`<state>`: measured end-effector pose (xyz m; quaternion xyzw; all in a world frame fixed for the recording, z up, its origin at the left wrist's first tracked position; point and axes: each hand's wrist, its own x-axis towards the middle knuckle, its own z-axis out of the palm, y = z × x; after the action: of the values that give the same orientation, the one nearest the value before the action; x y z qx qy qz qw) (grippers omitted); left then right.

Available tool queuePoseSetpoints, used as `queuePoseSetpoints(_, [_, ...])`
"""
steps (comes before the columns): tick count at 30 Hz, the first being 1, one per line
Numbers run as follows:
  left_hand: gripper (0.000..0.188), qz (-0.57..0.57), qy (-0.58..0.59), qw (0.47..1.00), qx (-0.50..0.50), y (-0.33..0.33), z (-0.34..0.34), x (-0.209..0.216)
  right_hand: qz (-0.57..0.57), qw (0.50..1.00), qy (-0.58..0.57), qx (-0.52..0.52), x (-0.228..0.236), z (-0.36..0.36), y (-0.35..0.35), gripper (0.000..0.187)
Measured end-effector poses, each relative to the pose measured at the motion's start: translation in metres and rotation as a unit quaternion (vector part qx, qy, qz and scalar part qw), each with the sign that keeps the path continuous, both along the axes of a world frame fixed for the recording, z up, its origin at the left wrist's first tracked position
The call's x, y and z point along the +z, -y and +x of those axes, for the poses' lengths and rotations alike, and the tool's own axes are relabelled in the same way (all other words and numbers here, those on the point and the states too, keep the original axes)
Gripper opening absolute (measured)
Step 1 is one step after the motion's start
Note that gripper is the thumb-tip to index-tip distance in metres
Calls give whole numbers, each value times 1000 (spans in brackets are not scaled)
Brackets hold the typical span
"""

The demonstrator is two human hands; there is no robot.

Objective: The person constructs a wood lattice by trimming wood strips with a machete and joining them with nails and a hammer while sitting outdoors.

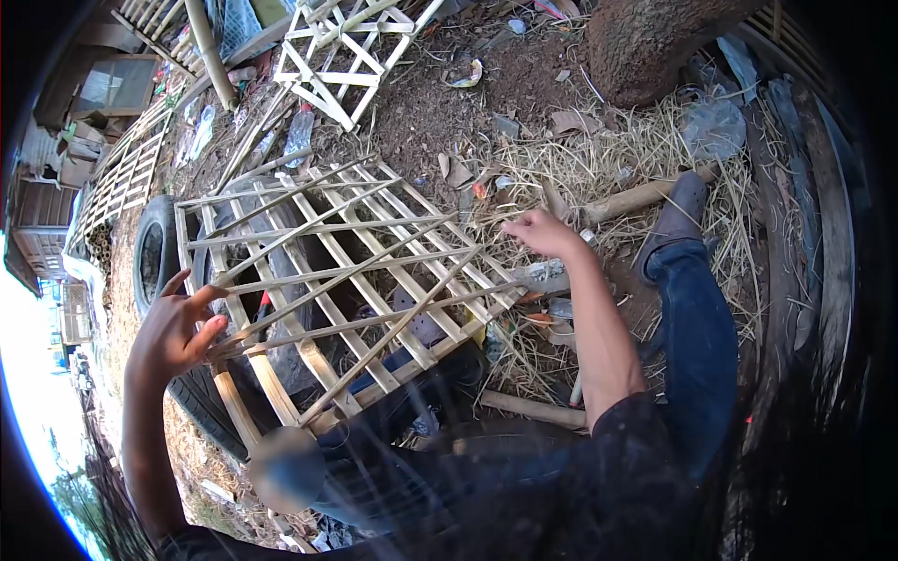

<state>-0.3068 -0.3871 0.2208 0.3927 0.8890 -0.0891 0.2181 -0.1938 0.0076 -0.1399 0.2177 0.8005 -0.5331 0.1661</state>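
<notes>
A bamboo lattice panel [354, 271] of crossed pale strips lies tilted across my lap, over old tyres. My left hand [180, 329] is beside its left edge with fingers spread; whether the fingertips touch a strip I cannot tell. Off the panel's right side, above the straw, my right hand [544, 234] has its fingers curled together. Anything small between those fingers is hidden. Through the gaps in the lattice shows a small red object [265, 301], its kind unclear.
Beneath the panel are tyres [155, 252]. Another bamboo frame [341, 70] lies beyond, near a plastic bottle [299, 134]. Straw [636, 150] covers ground by a tree trunk [645, 47]. My shoe [675, 220] rests beside a wooden pole [627, 202]. More lattice panels [126, 182] stand left.
</notes>
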Motion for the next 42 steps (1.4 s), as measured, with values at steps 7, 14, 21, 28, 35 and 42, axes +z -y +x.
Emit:
queuePoseSetpoints(7, [48,-10,-37,999,-30,11,-16,-4,-42,998,20,30,-82,-82,72,48])
queuePoseSetpoints(14, [43,-63,-68,995,-30,34,-30,-1,-239,961,135,19,-95,-85,120,37])
queuePoseSetpoints(21, [61,-167,-55,984,28,45,-38,1,-357,932,54,-39,-41,-62,88,26])
queuePoseSetpoints(28, [73,-148,2,987,57,50,-44,-6,-579,816,15,-4,14,-24,13,11])
queuePoseSetpoints(35, [76,-141,-33,989,28,41,-51,-12,-632,770,-73,-36,53,43,5,13])
queuePoseSetpoints(42, [94,-101,-188,976,-49,-51,-121,-40,-471,879,-64,-27,136,109,5,32])
